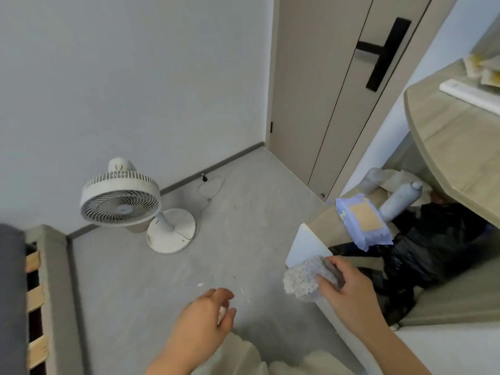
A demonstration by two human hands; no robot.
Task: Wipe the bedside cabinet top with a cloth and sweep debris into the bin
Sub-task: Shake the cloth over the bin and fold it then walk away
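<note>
My right hand [349, 290] is shut on a pale dotted cloth [303, 278], pressed against the near corner of the bedside cabinet [307, 246], which has a white side and a beige top. A purple pack of wipes [362, 223] lies on that top. Just behind the cabinet sits the bin with its black bag [438, 250]. My left hand [205, 320] hovers palm down over the floor, left of the cabinet, fingers curled. A small white scrap [222, 313] shows between its thumb and fingers. More white specks [200, 284] lie on the floor nearby.
A white pedestal fan [121, 203] stands on the grey floor by the wall, its cord trailing behind. A slatted bed frame [46, 280] runs along the left edge. Two grey spray cans [400, 203] lean behind the wipes. A beige desk [457, 147] overhangs the bin; a closed door [338, 90] is beyond.
</note>
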